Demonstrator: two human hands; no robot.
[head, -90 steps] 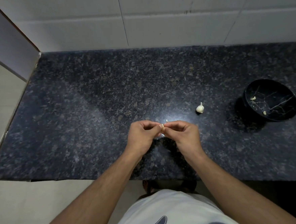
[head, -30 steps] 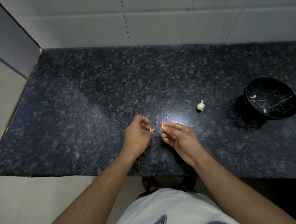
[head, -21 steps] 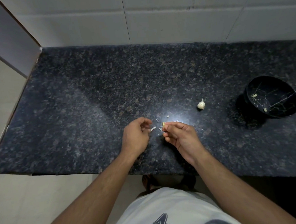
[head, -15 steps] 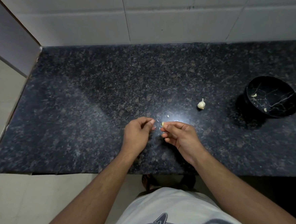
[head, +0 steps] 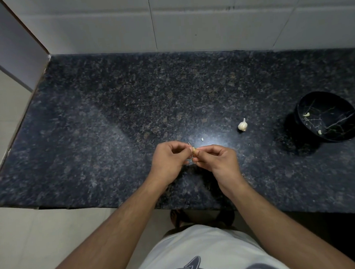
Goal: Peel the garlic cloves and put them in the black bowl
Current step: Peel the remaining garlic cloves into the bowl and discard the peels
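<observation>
Both hands meet over the front middle of the dark granite counter (head: 108, 122). My right hand (head: 218, 161) pinches a small garlic clove (head: 194, 150) at its fingertips, and my left hand (head: 168, 160) pinches the same clove from the left. Most of the clove is hidden by the fingers. A white garlic bulb (head: 242, 125) lies on the counter to the right. The black bowl (head: 352, 130) with pale veins stands at the far right and holds two peeled cloves (head: 306, 114).
Small bits of garlic skin (head: 202, 139) lie on the counter just beyond my hands. A white tiled wall runs along the back. The counter ends at a wall panel on the left, with floor tiles below its front edge.
My hands had drawn apart, the left one carrying a flake of skin away. They have come back together, and both now pinch the clove.
</observation>
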